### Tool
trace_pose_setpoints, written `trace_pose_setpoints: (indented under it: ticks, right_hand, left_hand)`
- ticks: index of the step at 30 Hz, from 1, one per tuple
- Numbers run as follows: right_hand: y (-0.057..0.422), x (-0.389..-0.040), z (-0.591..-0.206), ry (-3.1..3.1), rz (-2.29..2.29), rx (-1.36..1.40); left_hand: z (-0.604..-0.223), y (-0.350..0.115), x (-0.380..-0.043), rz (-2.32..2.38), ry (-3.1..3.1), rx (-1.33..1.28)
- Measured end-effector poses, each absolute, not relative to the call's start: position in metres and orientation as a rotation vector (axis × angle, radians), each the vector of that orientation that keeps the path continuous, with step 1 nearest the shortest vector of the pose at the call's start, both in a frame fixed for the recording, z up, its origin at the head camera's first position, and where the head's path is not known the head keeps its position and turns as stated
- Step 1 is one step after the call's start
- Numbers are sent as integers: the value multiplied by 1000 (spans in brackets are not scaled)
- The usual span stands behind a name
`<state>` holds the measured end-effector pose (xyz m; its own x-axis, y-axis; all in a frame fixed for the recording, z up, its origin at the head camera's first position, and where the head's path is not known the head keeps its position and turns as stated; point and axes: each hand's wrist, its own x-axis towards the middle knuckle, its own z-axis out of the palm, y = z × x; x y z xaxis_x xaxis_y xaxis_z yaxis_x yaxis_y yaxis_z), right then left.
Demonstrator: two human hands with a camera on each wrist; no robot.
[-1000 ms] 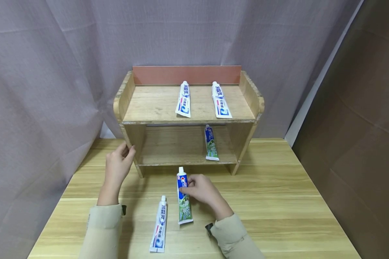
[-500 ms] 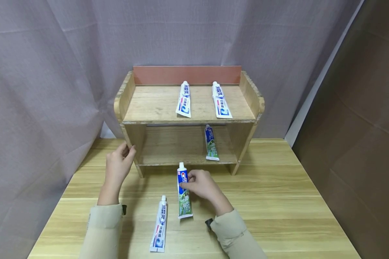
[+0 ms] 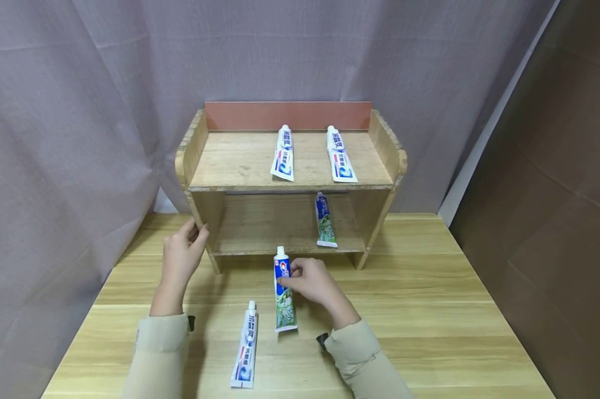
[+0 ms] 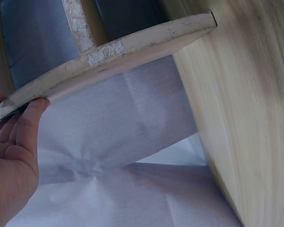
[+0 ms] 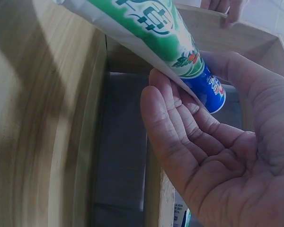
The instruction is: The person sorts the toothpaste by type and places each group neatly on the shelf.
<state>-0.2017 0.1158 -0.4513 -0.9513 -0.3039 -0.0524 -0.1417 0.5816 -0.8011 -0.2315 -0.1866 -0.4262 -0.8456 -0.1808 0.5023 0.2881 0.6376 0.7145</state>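
The right hand is seen slightly farther forward than a second ago, and with it the flat-tailed, blue-and-green toothpaste tube with a white cap is brought nearer the two-tier, pale wooden shelf unit. The tube is pinched at its blue part between thumb and fingers; its cap is pointed away from the person and is seen against the front edge of the lower tier. Whether its tail is clear of the yellowish, wood-grained worktop cannot be told. By the left hand, the front edge of the unit's left side panel is gripped between thumb and fingers, in the same place as before.

On the worktop, left of the held tube and nearer the person, a slim white tube with blue lettering is laid. On the lower tier, toward the right, a second blue-and-green tube is set. On the upper tier, a white tube right of the middle and a matching white tube farther right are laid apart, caps toward the reddish-brown back strip. The background is filled by a grey cloth curtain.
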Motion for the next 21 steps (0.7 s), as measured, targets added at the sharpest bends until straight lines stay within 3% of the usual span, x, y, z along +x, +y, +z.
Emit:
trace_pose_setpoints:
  ticks: [21]
  right_hand:
    - [114, -214, -437, 2675, -1306, -427]
  left_hand:
    - [-427, -187, -232, -1124, -2293, -108]
